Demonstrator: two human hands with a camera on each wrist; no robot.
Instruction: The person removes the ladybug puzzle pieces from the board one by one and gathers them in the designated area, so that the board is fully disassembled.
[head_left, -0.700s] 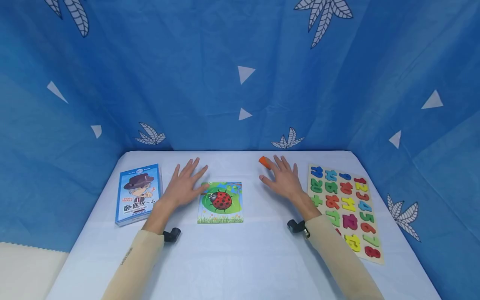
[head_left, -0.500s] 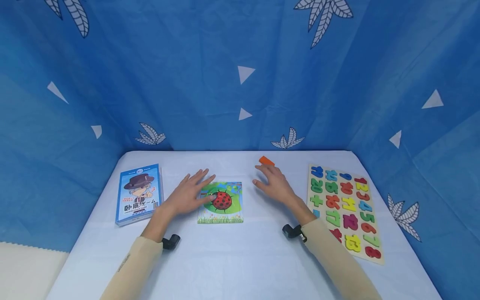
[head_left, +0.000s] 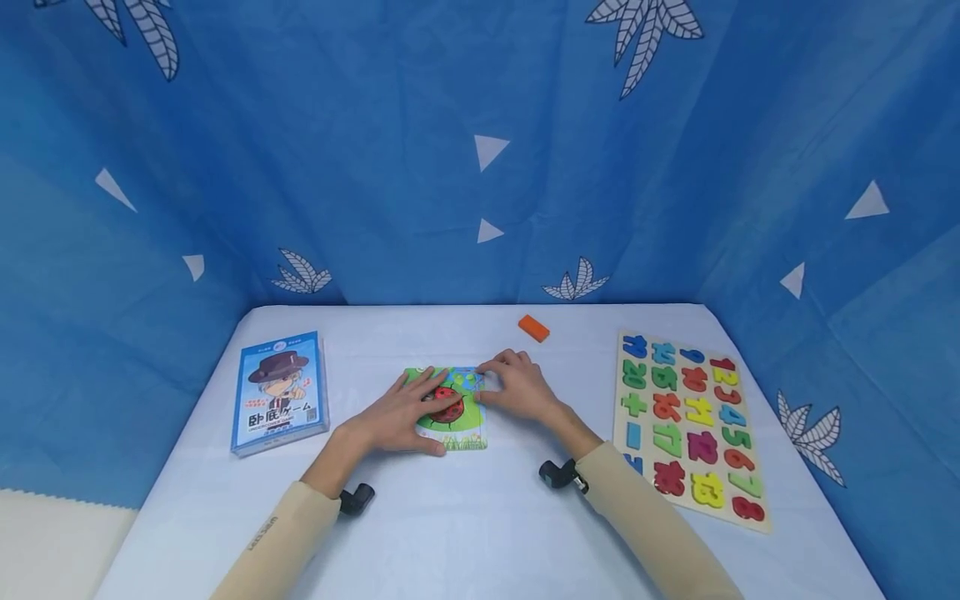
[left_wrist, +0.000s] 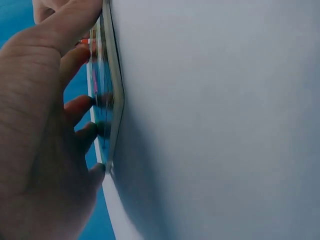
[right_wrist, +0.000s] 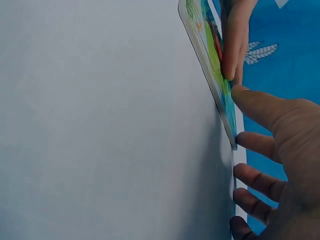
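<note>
Hands (head_left: 401,417) (head_left: 521,389), left spread, right bent (grip unclear), touch a bright green, square ladybug board (head_left: 461,427).

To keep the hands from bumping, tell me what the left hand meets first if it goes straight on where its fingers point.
Most likely the right hand, at the far right corner of the ladybug board: the left hand points towards it, though the gap is hard to judge.

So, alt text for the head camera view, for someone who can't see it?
A person's left hand spreads over a square, green ladybird board, their right hand at its right edge; a blue game box and beige, rectangular number board flank them.
</note>
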